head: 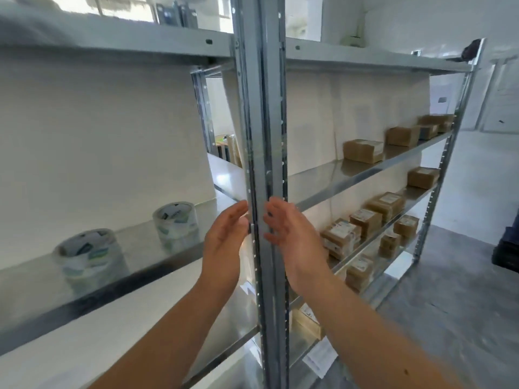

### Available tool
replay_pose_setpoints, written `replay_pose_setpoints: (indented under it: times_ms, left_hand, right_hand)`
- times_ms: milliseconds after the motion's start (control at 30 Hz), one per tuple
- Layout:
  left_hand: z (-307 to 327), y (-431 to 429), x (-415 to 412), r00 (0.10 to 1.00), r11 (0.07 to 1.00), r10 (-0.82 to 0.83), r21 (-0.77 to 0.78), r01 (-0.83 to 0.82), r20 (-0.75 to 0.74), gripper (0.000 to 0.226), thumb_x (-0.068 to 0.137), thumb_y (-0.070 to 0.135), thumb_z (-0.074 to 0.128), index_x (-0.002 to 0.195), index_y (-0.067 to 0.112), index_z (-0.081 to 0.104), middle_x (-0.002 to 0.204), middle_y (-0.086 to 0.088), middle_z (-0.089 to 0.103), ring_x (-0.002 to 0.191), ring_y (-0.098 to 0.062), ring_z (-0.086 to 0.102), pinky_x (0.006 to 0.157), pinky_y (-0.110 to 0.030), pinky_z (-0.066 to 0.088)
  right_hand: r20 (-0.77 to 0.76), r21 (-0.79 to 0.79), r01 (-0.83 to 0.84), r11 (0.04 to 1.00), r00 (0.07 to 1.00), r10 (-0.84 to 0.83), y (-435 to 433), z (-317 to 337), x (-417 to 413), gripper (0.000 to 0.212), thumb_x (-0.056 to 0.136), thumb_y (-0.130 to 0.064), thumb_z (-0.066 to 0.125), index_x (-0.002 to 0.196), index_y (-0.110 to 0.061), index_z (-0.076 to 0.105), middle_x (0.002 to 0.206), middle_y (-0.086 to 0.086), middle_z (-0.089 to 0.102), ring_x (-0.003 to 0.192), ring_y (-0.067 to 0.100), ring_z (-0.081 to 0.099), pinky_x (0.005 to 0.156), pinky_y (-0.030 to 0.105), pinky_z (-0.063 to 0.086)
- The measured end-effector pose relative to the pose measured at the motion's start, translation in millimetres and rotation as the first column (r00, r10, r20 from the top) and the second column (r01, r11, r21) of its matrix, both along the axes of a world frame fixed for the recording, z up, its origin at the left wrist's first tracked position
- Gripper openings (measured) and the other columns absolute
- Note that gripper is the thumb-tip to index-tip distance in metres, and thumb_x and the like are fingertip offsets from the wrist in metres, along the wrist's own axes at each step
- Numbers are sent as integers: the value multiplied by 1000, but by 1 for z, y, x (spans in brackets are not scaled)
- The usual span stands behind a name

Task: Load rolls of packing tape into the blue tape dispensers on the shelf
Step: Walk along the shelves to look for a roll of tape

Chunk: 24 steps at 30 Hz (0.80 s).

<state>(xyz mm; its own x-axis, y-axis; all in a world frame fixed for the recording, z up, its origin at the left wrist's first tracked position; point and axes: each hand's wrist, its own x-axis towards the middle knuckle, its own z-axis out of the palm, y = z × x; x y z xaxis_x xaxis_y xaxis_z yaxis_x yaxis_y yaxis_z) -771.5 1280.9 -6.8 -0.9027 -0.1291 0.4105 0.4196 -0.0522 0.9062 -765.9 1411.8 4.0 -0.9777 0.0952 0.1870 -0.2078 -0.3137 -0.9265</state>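
Two rolls of clear packing tape stand on the metal shelf (134, 248) to my left: one near the front (88, 255) and one farther back (176, 221). Both of my hands are raised in front of the shelf's grey upright post (262, 164). My left hand (224, 242) is just left of the post and my right hand (292, 231) just right of it. Their palms face each other, the fingers are spread, and neither holds anything. No blue tape dispenser can be seen in this view.
The right shelving bay holds several small brown cardboard parcels (363, 151) on three levels. Dark objects (177, 14) stand on the top shelf. A grey floor (449, 318) lies to the right, with a dark item (507, 248) at the frame's edge.
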Motion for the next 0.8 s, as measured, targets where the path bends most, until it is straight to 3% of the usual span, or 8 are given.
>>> replay_pose_setpoints:
  times_ms: [100,233,433,600,700,800]
  left_hand:
    - [3,-17,-10,988,988,155,2,-155,-8,25,103,24,57,122,34,69,126,13,71,123,-12,65,111,-45,49]
    - [2,-26,-12,945,945,325,8,-326,15,28,104,28,55,130,29,66,133,10,68,125,-14,63,112,-49,47]
    - [6,-46,0,861,858,509,73,-509,20,23,103,23,56,121,30,69,123,10,73,117,-9,67,109,-41,51]
    - [12,-95,22,785,783,618,57,-620,45,27,105,29,54,128,27,66,126,16,70,122,-10,64,110,-40,49]
    - [20,-137,26,762,762,647,-15,-647,5,30,106,33,51,132,26,64,132,11,67,126,-13,61,113,-42,46]
    - [15,-148,21,709,682,703,-232,-693,-51,31,105,34,50,135,31,61,134,9,65,126,-14,59,113,-41,45]
  right_hand:
    - [-47,58,-129,990,990,131,-19,0,-22,34,105,-48,46,129,-35,68,137,-12,67,126,12,64,112,47,49]
    - [-61,60,-298,953,951,302,-36,5,-43,35,107,-45,44,133,-33,65,139,-11,66,128,12,63,112,48,48]
    - [-65,-11,-481,876,875,480,-70,9,-58,32,106,-42,47,131,-33,66,134,-8,69,125,14,65,110,45,50]
    - [-86,-11,-577,817,814,574,-119,11,-52,34,106,-43,46,133,-31,65,135,-8,69,125,13,64,110,46,49]
    - [-112,-38,-566,824,821,559,-151,17,-50,34,108,-41,44,133,-30,64,138,-6,67,126,15,63,110,45,50]
    - [-107,-55,-571,819,819,564,-151,13,-50,32,108,-38,43,131,-30,64,138,-5,66,127,16,62,109,43,50]
